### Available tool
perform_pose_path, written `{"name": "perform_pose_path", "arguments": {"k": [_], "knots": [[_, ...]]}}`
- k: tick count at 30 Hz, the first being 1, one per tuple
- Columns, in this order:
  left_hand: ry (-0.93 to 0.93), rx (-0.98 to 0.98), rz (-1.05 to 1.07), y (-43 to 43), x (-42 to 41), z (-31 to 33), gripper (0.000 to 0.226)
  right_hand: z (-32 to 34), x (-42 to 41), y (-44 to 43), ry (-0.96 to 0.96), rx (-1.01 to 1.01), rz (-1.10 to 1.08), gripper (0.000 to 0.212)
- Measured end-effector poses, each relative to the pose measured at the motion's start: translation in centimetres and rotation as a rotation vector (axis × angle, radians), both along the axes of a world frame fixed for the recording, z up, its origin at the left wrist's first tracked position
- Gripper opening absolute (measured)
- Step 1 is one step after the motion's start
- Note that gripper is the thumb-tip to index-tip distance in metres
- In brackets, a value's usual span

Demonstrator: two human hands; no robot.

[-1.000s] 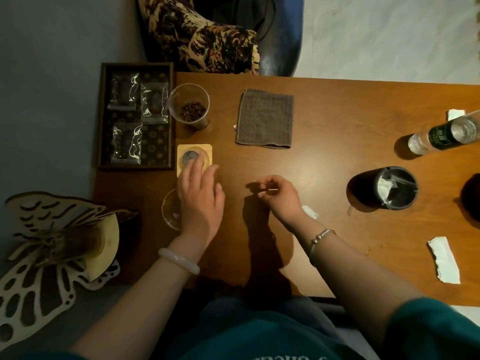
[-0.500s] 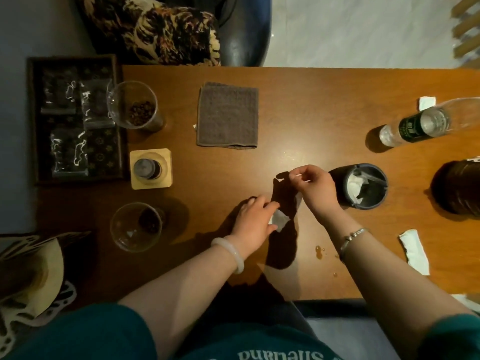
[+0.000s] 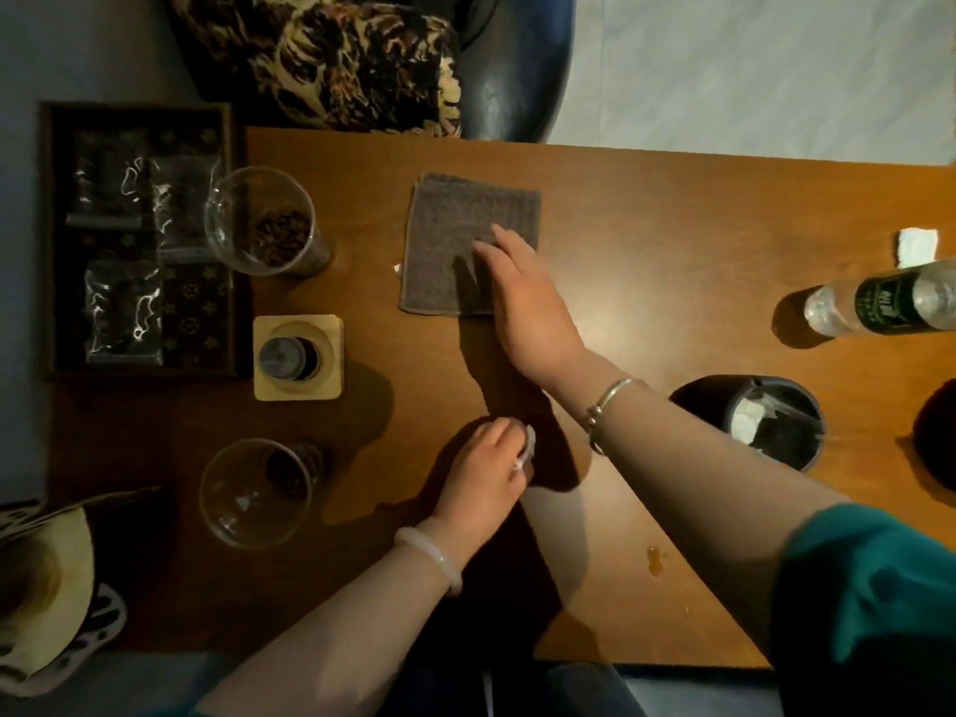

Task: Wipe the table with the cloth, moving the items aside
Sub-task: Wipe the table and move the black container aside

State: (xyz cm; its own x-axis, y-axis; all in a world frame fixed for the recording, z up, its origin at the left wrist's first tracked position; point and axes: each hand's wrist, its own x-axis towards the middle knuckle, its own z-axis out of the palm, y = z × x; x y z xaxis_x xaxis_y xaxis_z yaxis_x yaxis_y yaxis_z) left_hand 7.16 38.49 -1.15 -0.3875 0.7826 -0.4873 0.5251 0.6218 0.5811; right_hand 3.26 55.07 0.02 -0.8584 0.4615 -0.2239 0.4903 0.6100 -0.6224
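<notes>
Worktop: brown wood, lit from right.
Cloth: grey, folded square, flat on worktop at far centre.
Right hand: fingers spread apart, laid flat on cloth's near right corner; grip not closed on it. Silver bangle at wrist.
Left hand: near side of right hand, fingers pinched together on white paper scrap. Pale bangle at wrist.
Glass w/ dark bits: left of cloth, upright.
Second glass: left of left hand, upright.
Small dark cup: on square pale coaster, btwn the two glasses.
Tray: far left, holds clear sachets.
Dark tub: right of right forearm, white scraps inside.
Bottle: lying at right edge.
Spill drops: amber, near edge, just beside right forearm.
</notes>
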Motion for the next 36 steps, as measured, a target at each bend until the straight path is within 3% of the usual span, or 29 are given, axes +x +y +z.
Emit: {"name": "perform_pose_path", "arguments": {"k": [3, 7, 9, 12, 17, 23, 28, 30, 36], "knots": [[-0.060, 0.080, 0.503, -0.8, -2.5, 0.9, 0.015, -2.6, -5.5, -0.2, -0.052, 0.134, 0.084, 0.054], [-0.127, 0.198, 1.119, 0.8, -6.6, 0.5, 0.032, -6.0, -8.2, 0.1, -0.254, 0.331, 0.126, 0.063], [-0.168, 0.280, 1.269, 2.5, -8.7, 0.3, 0.037, -6.5, -7.8, 0.8, -0.254, 0.420, 0.171, 0.065], [-0.154, 0.361, 1.243, 5.7, -10.6, 1.0, 0.036, -6.3, -7.3, 3.6, -0.264, 0.469, 0.253, 0.066], [-0.223, 0.474, 1.084, 9.1, -12.4, 1.3, 0.035, -6.4, -4.4, 11.2, -0.307, 0.475, 0.092, 0.065], [-0.206, 0.521, 1.020, 9.2, -12.6, 1.8, 0.035, -5.7, 4.7, 19.5, -0.434, 0.404, -0.344, 0.065], [-0.216, 0.457, 1.089, 7.9, -11.7, 2.1, 0.035, -5.6, 4.3, 15.5, -0.445, 0.310, -0.767, 0.066], [-0.212, 0.435, 1.110, 7.4, -11.3, 2.0, 0.031, -5.6, 1.7, 11.7, -0.439, 0.315, -0.665, 0.064], [-0.076, 0.349, 1.096, 5.7, -11.0, 1.9, 0.031, -6.0, -2.6, -4.5, -0.297, 0.348, 0.147, 0.074]]}}
